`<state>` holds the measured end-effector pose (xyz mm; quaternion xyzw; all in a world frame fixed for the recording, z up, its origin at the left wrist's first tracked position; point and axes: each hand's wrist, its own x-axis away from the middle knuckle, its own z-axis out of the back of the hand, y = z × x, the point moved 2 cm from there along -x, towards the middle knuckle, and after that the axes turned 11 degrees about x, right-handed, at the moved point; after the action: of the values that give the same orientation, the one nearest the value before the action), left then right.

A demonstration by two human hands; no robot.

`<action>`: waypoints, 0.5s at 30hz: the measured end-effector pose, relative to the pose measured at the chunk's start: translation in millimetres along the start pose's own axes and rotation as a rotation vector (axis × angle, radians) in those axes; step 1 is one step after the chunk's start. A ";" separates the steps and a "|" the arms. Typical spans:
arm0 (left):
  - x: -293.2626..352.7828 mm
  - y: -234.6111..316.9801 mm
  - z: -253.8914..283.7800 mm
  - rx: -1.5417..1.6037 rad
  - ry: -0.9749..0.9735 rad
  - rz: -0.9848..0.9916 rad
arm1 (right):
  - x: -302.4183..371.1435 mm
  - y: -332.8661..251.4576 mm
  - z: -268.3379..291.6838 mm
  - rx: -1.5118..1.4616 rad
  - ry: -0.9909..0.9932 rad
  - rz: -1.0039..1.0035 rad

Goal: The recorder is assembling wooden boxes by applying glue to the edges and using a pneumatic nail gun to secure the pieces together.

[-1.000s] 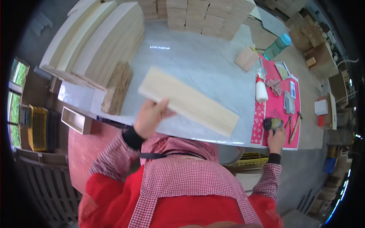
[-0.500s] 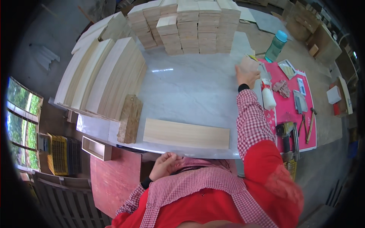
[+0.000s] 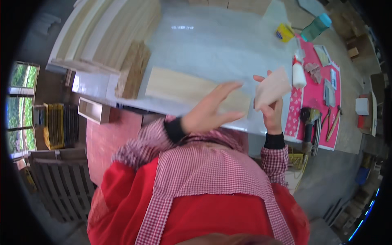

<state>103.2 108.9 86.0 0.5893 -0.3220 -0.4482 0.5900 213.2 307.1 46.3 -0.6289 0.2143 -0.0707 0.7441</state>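
Observation:
My right hand (image 3: 272,112) grips a pale, flat, square-cornered piece (image 3: 274,87), tilted up off the table near its front right edge. What the piece is made of I cannot tell. Thumb and palm are at its lower side, and fingertips show past its upper edge. My left hand (image 3: 214,107) is open and a little blurred, thumb and fingers apart, reaching over a light wooden plank (image 3: 175,83). Whether it touches the plank I cannot tell. The plank lies flat along the front of the grey table (image 3: 204,45), its right end partly behind my left hand.
Several large pale boards (image 3: 118,32) stand at the left, with a rough brown wood block (image 3: 134,69) beside them. To the right are a yellow tub (image 3: 284,32), a teal bottle (image 3: 316,27), a white squeeze bottle (image 3: 299,75), a nail gun (image 3: 309,118) and a hammer (image 3: 334,124).
My right hand has come back from the table's far right toward me, bringing the pale piece. My left hand has risen from the table's front edge and spread open over the plank.

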 end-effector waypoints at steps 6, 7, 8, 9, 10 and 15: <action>-48.3 -22.5 -59.7 0.210 -0.245 0.040 | 69.7 -5.0 4.7 0.010 -0.098 -0.161; -45.7 -26.4 -67.3 0.234 -0.207 0.041 | 78.6 -0.9 6.4 0.076 -0.166 -0.221; -42.1 -30.0 -72.8 0.255 -0.166 0.041 | 83.9 2.1 6.6 0.066 -0.154 -0.226; -39.9 -33.2 -76.8 0.272 -0.124 0.043 | 79.2 -7.0 2.9 0.218 -0.164 -0.189; -38.4 -36.1 -79.3 0.265 -0.133 0.055 | 72.7 -15.5 -0.9 0.368 -0.176 -0.152; -32.1 -41.2 -71.9 0.110 -0.116 0.052 | 79.4 -7.1 -8.2 0.507 0.146 -0.017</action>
<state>149.8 171.3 43.1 0.5854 -0.3951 -0.4474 0.5486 282.3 268.5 33.9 -0.4172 0.2374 -0.1736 0.8599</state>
